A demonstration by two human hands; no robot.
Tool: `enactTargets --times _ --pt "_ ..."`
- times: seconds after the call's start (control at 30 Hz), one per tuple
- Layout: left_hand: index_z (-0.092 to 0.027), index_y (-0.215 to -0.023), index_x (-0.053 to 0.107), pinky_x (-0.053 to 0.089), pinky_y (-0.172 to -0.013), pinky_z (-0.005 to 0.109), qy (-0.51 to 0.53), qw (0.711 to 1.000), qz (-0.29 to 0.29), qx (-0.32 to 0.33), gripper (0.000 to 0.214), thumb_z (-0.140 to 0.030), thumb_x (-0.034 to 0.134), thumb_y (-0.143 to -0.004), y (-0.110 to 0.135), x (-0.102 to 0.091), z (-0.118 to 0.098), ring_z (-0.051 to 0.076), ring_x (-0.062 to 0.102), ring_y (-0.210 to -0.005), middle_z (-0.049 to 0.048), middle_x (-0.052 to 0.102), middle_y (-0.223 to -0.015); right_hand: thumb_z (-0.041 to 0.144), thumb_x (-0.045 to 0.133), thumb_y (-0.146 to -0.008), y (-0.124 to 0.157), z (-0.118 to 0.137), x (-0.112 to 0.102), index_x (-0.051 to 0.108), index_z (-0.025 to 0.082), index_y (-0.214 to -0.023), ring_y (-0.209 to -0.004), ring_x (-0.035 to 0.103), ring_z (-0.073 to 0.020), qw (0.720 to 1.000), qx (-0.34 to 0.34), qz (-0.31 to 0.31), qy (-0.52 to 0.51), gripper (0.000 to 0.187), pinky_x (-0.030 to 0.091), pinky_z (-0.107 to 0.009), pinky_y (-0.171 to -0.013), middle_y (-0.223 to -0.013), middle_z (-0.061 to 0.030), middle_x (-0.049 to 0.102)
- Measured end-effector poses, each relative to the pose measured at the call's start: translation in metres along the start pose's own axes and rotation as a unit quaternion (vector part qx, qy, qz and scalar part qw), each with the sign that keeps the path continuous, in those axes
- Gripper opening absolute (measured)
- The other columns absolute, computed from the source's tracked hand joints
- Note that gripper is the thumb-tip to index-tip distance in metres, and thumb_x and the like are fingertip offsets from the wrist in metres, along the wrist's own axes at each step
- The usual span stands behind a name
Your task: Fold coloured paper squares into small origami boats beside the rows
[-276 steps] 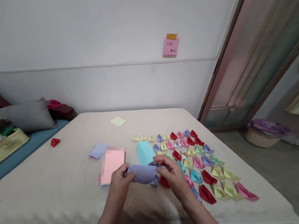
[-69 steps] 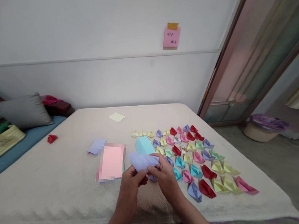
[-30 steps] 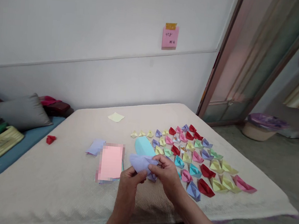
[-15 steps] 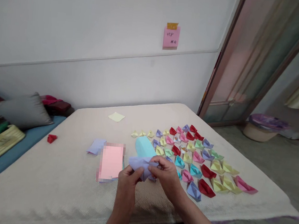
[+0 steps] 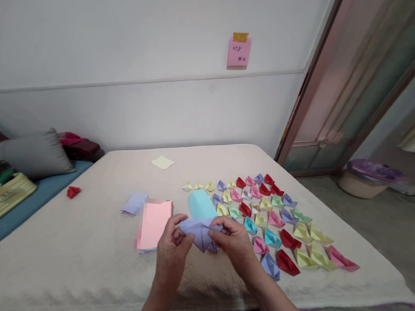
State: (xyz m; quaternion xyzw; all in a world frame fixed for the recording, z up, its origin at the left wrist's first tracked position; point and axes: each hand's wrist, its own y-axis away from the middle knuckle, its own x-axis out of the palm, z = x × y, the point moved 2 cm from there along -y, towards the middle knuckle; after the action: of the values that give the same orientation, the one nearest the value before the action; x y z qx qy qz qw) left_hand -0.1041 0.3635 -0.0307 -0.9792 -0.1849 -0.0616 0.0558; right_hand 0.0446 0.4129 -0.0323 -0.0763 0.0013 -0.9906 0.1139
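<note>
A partly folded sheet of lavender paper [image 5: 203,237] is held up above the table's near part, between both my hands. My left hand [image 5: 173,242] pinches its left end, thumb in front and fingers behind. On the opposite end, my right hand [image 5: 234,242] grips the paper between thumb and curled fingers. Just behind the lavender paper lies a light blue sheet [image 5: 202,203] on the cloth. Left of my left hand is a stack of pink paper [image 5: 156,223], its left part blurred. Rows of small folded paper boats [image 5: 276,218] in several colours spread out right of my right hand.
Lavender sheets [image 5: 135,202] lie beside the pink stack, and a pale yellow sheet [image 5: 162,162] farther back. A red folded paper piece [image 5: 73,192] sits at left. The cloth-covered table [image 5: 86,246] meets a wall bearing a pink note [image 5: 239,52]. A bin [image 5: 370,178] stands right.
My left hand has shifted slightly left and its fingers have moved up to the paper's upper left edge. My right hand keeps its grip. The view has shifted a little.
</note>
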Motion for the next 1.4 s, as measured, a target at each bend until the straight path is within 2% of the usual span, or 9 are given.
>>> enactTargets --times 0.07,0.13,0.3,0.4,0.57,0.73,0.97,1.13,1.4 --pt "-0.019 -0.103 0.054 0.041 -0.056 0.021 -0.007 0.999 0.032 -0.013 0.036 -0.016 0.066 -0.069 0.000 -0.001 0.000 0.011 0.054 -0.058 -0.0025 0.062 -0.069 0.021 0.066 -0.063 0.001 0.002 -0.001 0.063 0.017 -0.068 -0.040 0.039 -0.0083 1.000 0.004 0.007 0.000 0.007 0.028 -0.020 -0.042 -0.042 0.0069 0.050" --pt "-0.019 -0.098 0.056 0.041 -0.057 0.021 0.010 0.999 0.045 -0.019 0.033 -0.016 0.067 -0.068 -0.001 -0.003 0.001 0.012 0.055 -0.061 -0.0015 0.063 -0.071 0.020 0.066 -0.062 0.001 0.004 -0.002 0.063 0.017 -0.066 -0.041 0.040 -0.0086 1.000 0.001 0.016 0.002 0.006 0.028 -0.020 -0.042 -0.043 0.0066 0.049" --pt "-0.018 -0.073 0.056 0.043 -0.058 0.022 0.062 0.998 0.003 -0.025 0.024 -0.013 0.073 -0.057 -0.002 -0.004 0.000 0.013 0.058 -0.068 0.0038 0.065 -0.099 0.017 0.066 -0.061 0.001 0.008 -0.002 0.064 0.017 -0.061 -0.043 0.041 -0.0086 0.999 -0.022 0.037 0.026 0.002 0.030 -0.021 -0.044 -0.046 0.0055 0.050" --pt "-0.015 -0.062 0.057 0.042 -0.057 0.022 0.063 0.997 0.007 -0.036 0.020 -0.012 0.075 -0.054 -0.002 -0.003 -0.002 0.013 0.057 -0.067 0.0045 0.065 -0.095 0.018 0.067 -0.062 0.001 0.008 -0.002 0.065 0.016 -0.063 -0.042 0.040 -0.0082 0.999 -0.012 0.040 0.022 0.003 0.029 -0.020 -0.044 -0.044 0.0061 0.049" --pt "-0.015 -0.072 0.069 0.042 -0.059 0.022 0.099 0.993 0.021 -0.057 0.014 -0.014 0.074 -0.058 -0.004 -0.005 0.005 0.013 0.054 -0.066 0.0018 0.065 -0.080 0.019 0.068 -0.061 0.000 0.003 -0.003 0.064 0.016 -0.067 -0.041 0.041 -0.0076 0.999 0.023 0.034 -0.021 0.008 0.029 -0.019 -0.043 -0.043 0.0069 0.049" --pt "-0.015 -0.071 0.073 0.044 -0.066 0.025 0.109 0.991 -0.010 -0.075 0.010 -0.016 0.073 -0.060 -0.004 -0.008 0.010 0.016 0.055 -0.075 0.0022 0.064 -0.078 0.021 0.069 -0.060 -0.002 -0.002 -0.005 0.062 0.017 -0.067 -0.040 0.039 -0.0072 0.996 0.053 0.019 -0.066 0.012 0.026 -0.018 -0.039 -0.043 0.0073 0.048" --pt "-0.017 -0.072 0.073 0.038 -0.059 0.022 0.060 0.997 0.008 -0.054 0.013 -0.014 0.073 -0.059 -0.004 -0.006 0.015 0.013 0.049 -0.066 -0.0009 0.059 -0.068 0.019 0.067 -0.061 -0.002 0.001 -0.004 0.064 0.017 -0.067 -0.039 0.037 -0.0070 0.997 0.046 0.026 -0.055 0.007 0.024 -0.018 -0.038 -0.042 0.0075 0.045" --pt "-0.017 -0.063 0.070 0.037 -0.061 0.022 0.072 0.997 0.027 -0.026 0.009 -0.009 0.067 -0.060 -0.005 -0.006 0.020 0.014 0.049 -0.069 -0.0004 0.056 -0.069 0.014 0.063 -0.060 -0.003 -0.003 -0.006 0.066 0.017 -0.064 -0.040 0.037 -0.0076 0.998 0.035 0.024 -0.051 0.006 0.023 -0.019 -0.038 -0.042 0.0064 0.046" --pt "-0.018 -0.063 0.068 0.038 -0.066 0.023 0.025 0.998 0.047 0.029 0.009 -0.013 0.063 -0.068 -0.004 -0.008 0.009 0.016 0.050 -0.076 0.0011 0.055 -0.074 0.012 0.057 -0.062 -0.002 0.003 -0.008 0.064 0.017 -0.058 -0.045 0.044 -0.0097 0.999 0.017 0.037 -0.007 0.009 0.026 -0.020 -0.042 -0.048 0.0021 0.055"
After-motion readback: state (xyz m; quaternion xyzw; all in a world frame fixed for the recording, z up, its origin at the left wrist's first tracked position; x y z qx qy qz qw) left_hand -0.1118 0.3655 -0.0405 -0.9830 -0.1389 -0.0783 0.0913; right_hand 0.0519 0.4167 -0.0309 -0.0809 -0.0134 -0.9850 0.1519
